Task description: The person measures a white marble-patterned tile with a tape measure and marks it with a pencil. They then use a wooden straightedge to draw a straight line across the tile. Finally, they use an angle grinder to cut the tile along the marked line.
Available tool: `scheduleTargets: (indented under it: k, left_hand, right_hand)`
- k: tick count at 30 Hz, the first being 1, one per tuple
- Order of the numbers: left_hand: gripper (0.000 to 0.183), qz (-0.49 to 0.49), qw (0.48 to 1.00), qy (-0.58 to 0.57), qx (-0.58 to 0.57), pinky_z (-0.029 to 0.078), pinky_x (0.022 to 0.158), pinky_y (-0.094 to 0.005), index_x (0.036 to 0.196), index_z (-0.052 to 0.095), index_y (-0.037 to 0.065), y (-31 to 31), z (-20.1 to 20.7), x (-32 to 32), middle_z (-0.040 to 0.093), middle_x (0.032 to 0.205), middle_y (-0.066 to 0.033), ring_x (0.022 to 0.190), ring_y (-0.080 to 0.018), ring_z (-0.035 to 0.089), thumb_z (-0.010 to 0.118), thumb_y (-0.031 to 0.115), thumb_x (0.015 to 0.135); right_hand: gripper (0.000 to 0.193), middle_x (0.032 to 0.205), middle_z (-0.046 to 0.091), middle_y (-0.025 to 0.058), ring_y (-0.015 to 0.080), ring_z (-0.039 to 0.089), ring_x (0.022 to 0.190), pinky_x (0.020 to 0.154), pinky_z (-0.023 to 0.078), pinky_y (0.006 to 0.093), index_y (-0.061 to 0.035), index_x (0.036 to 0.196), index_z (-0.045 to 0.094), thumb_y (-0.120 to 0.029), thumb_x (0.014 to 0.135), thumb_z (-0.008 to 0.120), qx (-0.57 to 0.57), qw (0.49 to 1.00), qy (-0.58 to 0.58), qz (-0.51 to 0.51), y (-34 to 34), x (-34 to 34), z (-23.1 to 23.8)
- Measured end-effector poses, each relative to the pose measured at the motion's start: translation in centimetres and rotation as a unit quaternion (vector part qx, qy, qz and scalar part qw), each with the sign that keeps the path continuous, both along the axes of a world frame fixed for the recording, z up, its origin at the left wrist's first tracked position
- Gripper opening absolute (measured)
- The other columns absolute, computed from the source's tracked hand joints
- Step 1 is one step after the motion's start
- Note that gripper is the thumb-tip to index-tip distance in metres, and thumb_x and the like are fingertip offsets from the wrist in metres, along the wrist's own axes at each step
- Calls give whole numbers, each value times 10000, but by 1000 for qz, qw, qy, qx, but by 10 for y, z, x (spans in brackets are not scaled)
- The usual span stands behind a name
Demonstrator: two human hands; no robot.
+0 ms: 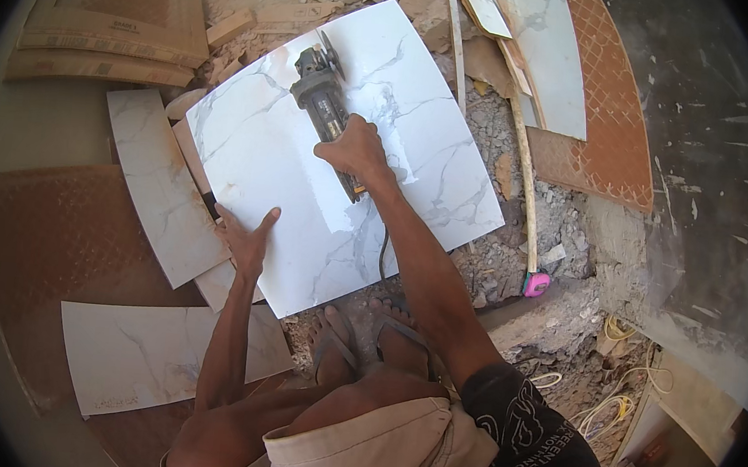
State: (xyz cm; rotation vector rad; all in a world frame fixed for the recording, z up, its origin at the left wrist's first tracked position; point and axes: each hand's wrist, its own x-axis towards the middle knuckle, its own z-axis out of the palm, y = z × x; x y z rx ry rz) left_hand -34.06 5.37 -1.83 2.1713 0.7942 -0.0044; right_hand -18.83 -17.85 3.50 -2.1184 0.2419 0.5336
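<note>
Gripping angle grinder [322, 97] atop marble-patterned tile [439, 150] with right hand [356, 150]; bracing tile's left edge with open left hand [247, 240]. Apparently making or lining up a cut; next, probably, to guide the disc [330, 56] steadily.

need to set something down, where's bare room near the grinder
On the big marbled tile: between grinder and right edge, and between grinder and left hand. Crowded: overlapping tile pieces to the left, rubble and a pink tape measure to the right.
</note>
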Motion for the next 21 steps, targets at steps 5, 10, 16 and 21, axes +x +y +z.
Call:
scheduleTargets:
  k: [5,10,16,21]
  left_hand:
    - [1388,-1,1000,-8,9,300,1123,-482,1545,20,-107,8,-10,-3,257,1320,-261,1305,-396,289,893,511,660]
    - [1380,0,1000,-8,-5,304,1129,-473,1543,18,-110,1,1,-1,251,1329,-262,1317,-403,296,896,491,665]
    - [1382,0,1000,-8,-8,310,1138,-462,1546,15,-106,2,0,-1,242,1345,-264,1332,-414,305,900,480,662]
    - [1384,4,1000,6,9,308,1137,-473,1544,14,-109,0,4,0,238,1354,-271,1329,-414,305,900,482,661]
  right_hand:
    - [631,1017,684,307,397,705,922,815,573,413,136,1067,613,-277,606,739,10,1000,5,3,0,-4,5]
    - [636,1017,683,302,398,704,917,818,571,423,130,1078,610,-277,607,739,10,1000,11,0,-2,-7,6]
    - [639,1036,673,303,399,697,932,825,568,430,127,1084,608,-279,608,740,16,1000,26,8,-4,-10,10]
    - [651,1048,669,303,409,692,941,834,565,434,123,1100,604,-284,609,739,10,1000,15,0,-4,-14,9]
